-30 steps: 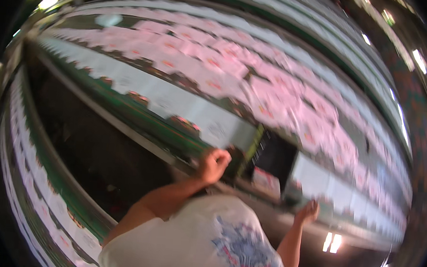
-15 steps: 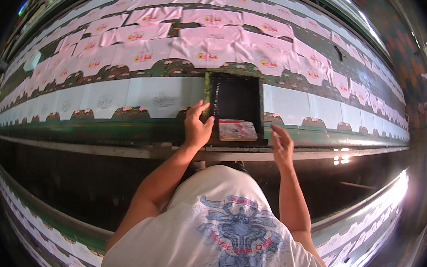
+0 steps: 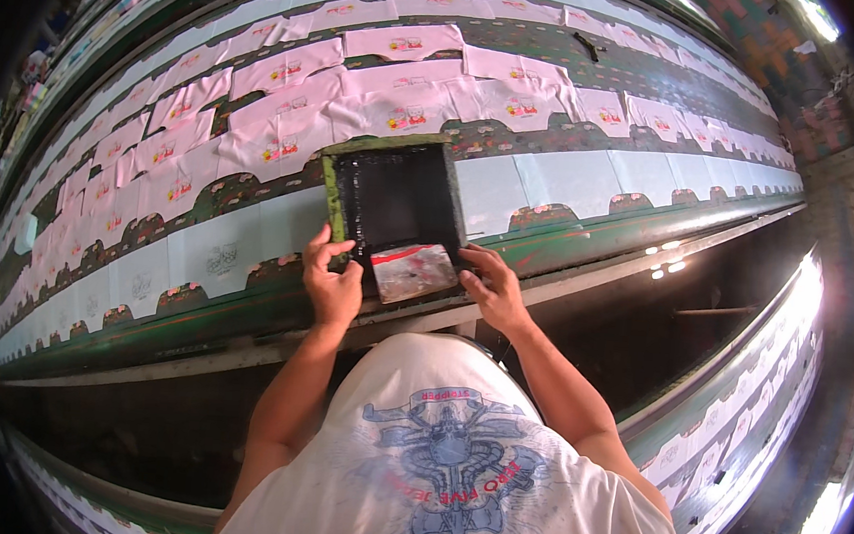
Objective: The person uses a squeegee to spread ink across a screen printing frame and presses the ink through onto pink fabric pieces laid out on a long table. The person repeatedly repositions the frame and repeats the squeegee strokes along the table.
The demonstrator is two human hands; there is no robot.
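Clamped on opposite sides of the screen [image 3: 397, 196], left hand [image 3: 334, 288] and right hand [image 3: 495, 290]; its long axis points away, leaning left.

Long green tables [image 3: 590, 236] in rows; bright light [image 3: 818, 17] upper right.

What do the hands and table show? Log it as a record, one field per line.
Left hand: at the near left corner of a frame; firmness of grip unclear
Right hand: at the near right corner, fingers bent
Frame: dark inside, green along the left and far edges
Block: flat, white and red, at the frame's near end, between the hands
Pale cloth: row along the table, grey prints left of the frame
Pink shirts: beyond, overlapping, red-and-yellow prints
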